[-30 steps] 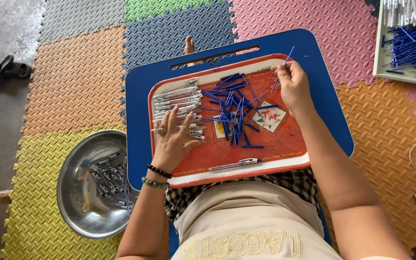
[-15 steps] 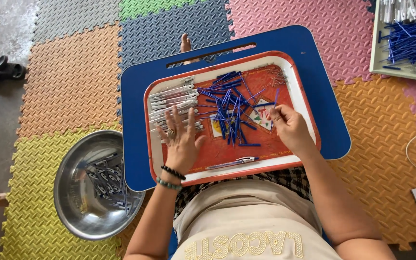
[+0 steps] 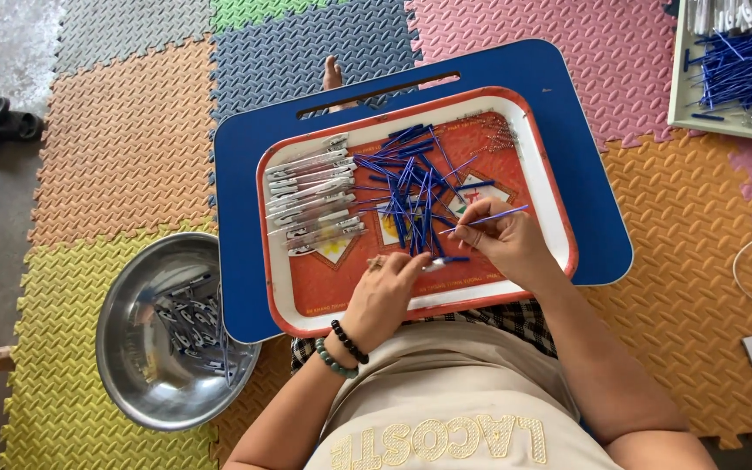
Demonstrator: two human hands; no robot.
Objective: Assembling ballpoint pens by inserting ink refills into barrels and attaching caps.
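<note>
Pen parts handled over a red tray

Right hand pinches a blue refill; left hand grips a pen barrel just beside it. Steel bowl, left, holds assembled pens.

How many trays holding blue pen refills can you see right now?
2: the red white-rimmed tray on the blue lap desk, and a pale tray at the top right, cut off by the frame edge.

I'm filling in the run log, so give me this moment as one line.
left hand: on pen barrel | right hand: holds blue refill | red tray: barrels left, refills centre
</note>
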